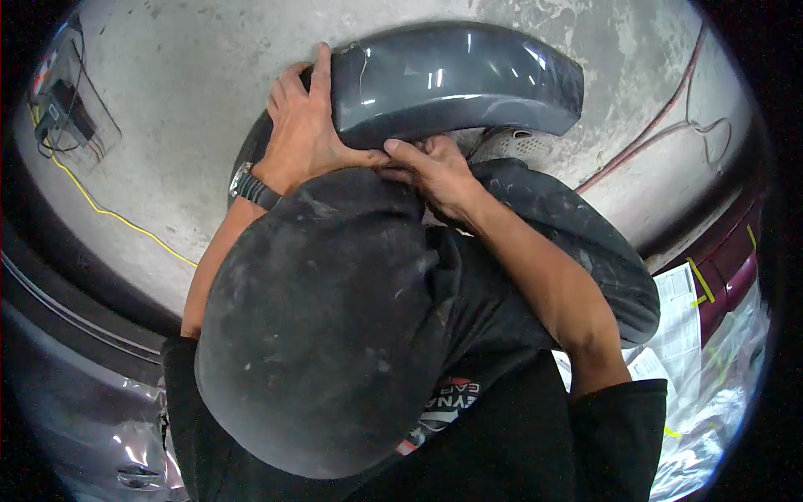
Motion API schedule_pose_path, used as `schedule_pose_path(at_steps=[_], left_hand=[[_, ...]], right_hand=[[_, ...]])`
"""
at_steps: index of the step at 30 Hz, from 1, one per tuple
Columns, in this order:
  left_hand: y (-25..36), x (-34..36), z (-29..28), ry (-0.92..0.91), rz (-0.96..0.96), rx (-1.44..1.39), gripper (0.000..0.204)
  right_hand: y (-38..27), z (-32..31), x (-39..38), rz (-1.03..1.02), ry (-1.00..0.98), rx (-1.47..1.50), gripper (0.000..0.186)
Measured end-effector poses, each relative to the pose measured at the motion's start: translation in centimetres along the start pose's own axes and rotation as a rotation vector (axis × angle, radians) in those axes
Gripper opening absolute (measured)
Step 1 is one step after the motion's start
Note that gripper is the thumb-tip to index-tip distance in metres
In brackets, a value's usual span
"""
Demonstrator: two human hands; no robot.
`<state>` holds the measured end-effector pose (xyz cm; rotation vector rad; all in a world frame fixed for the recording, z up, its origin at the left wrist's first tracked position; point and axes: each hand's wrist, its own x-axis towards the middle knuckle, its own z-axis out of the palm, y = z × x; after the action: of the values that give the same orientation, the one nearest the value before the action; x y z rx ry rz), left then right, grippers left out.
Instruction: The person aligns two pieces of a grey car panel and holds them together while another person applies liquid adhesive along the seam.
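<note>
A long, curved, glossy dark grey panel [452, 79] that looks like a car body part lies across the floor in front of my knees. Spread over its left part is my left hand [305, 125], with a watch on the wrist and the thumb stretched toward the near edge. Fingers bent together, my right hand [431, 171] meets that thumb at the near edge; whatever it pinches is hidden. A thin pale strand [363, 69] shows on the panel's top. My bent, dark-clothed legs cover some of the near side.
A black box-shaped device [71, 113] with cables stands at the far left, near a yellow cord [109, 211]. Reddish hoses [640, 138] cross the floor at right. Dark car bodywork [75, 376] is at lower left; masking paper [677, 318] and plastic sheeting are at lower right.
</note>
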<state>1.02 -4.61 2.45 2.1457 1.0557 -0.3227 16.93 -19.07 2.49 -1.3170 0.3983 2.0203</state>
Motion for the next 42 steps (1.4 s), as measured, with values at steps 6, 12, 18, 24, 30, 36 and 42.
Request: schedule_pose_path(at_steps=[6,12,18,24,30,36,42], left_hand=[[0.3,-0.2,0.0,0.001,0.011,0.034,0.154],[0.7,-0.3,0.3,0.025,-0.017,0.024,0.149],[0.2,-0.4,0.5,0.095,0.011,0.024,0.145],[0.0,-0.6,0.4,0.077,0.033,0.026,0.14],[0.5,-0.4,-0.1,0.071,-0.007,-0.021,0.132],[0.1,-0.2,0.7,0.084,-0.072,-0.065,0.131],[0.3,0.5,0.8,0.111,-0.038,-0.153,0.125]], right_hand=[[0.5,-1.1,0.8,-0.073,-0.017,-0.173,0.033],[0.6,-1.2,0.9,-0.204,0.008,-0.331,0.029],[0.5,-0.1,0.4,-0.346,0.032,-0.305,0.029],[1.0,-2.3,1.2,-0.102,0.097,-0.513,0.041],[-1.9,-3.0,-1.0,-0.04,-0.025,-0.76,0.036],[-14.6,0.3,-0.4,-1.0,0.332,-1.56,0.03],[-18.7,-0.4,8.6,-0.554,0.204,-1.924,0.061]])
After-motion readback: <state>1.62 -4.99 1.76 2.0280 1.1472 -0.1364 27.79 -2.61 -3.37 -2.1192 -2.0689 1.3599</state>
